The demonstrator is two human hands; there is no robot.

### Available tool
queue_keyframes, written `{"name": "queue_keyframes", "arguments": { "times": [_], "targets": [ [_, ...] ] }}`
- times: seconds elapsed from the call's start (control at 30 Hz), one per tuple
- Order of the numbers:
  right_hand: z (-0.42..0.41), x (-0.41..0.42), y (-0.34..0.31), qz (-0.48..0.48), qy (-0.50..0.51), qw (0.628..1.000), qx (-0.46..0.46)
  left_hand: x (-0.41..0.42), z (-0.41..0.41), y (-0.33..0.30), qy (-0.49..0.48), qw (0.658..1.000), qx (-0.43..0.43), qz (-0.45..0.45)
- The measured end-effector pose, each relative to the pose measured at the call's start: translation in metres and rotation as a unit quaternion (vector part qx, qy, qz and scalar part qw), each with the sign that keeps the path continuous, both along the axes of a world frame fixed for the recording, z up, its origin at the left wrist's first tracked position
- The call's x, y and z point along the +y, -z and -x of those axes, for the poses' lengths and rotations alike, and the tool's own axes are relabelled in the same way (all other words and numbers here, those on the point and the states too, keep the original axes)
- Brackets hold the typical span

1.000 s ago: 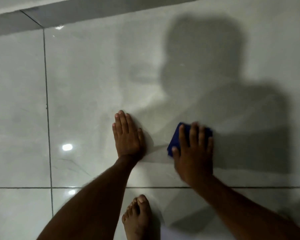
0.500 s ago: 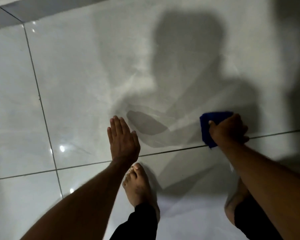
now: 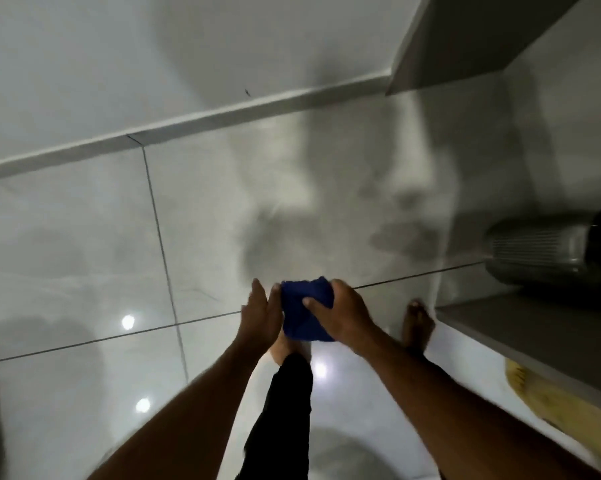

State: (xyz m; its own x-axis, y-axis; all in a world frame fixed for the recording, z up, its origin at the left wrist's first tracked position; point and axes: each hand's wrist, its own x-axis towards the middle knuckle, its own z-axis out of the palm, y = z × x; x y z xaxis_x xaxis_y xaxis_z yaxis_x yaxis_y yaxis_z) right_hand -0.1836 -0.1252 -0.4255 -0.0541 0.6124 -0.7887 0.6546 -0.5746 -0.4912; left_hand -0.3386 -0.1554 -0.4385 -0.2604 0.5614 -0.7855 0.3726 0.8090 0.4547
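A dark blue cloth [image 3: 304,315] is held up in the air between both hands, above the glossy grey floor tiles [image 3: 84,258]. My right hand [image 3: 340,315] grips the cloth from the right, thumb curled over its front. My left hand [image 3: 261,315] lies against the cloth's left side with its fingers straight and pointing forward. The lower edge of the cloth hangs over my left foot.
A skirting board [image 3: 222,114] and a white wall run across the back. A grey shelf edge [image 3: 520,327] juts in at the right with a ribbed metal object [image 3: 538,251] above it. A yellow thing [image 3: 551,400] lies at the lower right. My bare right foot [image 3: 418,323] stands beside the shelf.
Both hands have left the floor. The right hand lifted the cloth off the tile and the left hand came to meet it. The view swung up toward the wall and shelf.
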Motion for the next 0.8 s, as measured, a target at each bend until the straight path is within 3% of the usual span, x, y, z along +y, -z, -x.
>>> {"name": "queue_keyframes", "arguments": {
  "times": [0.17, 0.3, 0.4, 0.57, 0.73, 0.8],
  "targets": [
    [-0.027, 0.031, -0.211, -0.079, 0.015, 0.996, 0.044, 0.036, -0.019, -0.224, -0.107, 0.964, -0.243, -0.018],
    [-0.047, 0.050, -0.339, -0.134, 0.061, 0.985, 0.086, 0.059, -0.038, -0.363, -0.047, 0.955, -0.279, -0.089],
    [-0.059, 0.056, -0.400, -0.174, 0.114, 0.972, 0.107, 0.061, -0.045, -0.421, -0.009, 0.953, -0.253, -0.166],
    [-0.080, 0.049, -0.457, -0.199, 0.164, 0.951, 0.173, 0.071, -0.053, -0.473, -0.005, 0.951, -0.231, -0.206],
    [-0.100, 0.049, -0.485, -0.256, 0.222, 0.932, 0.126, 0.085, -0.076, -0.496, 0.036, 0.959, -0.186, -0.211],
    [-0.117, 0.052, -0.493, -0.271, 0.230, 0.928, 0.110, 0.093, -0.093, -0.501, 0.058, 0.955, -0.212, -0.198]
  ]
}}
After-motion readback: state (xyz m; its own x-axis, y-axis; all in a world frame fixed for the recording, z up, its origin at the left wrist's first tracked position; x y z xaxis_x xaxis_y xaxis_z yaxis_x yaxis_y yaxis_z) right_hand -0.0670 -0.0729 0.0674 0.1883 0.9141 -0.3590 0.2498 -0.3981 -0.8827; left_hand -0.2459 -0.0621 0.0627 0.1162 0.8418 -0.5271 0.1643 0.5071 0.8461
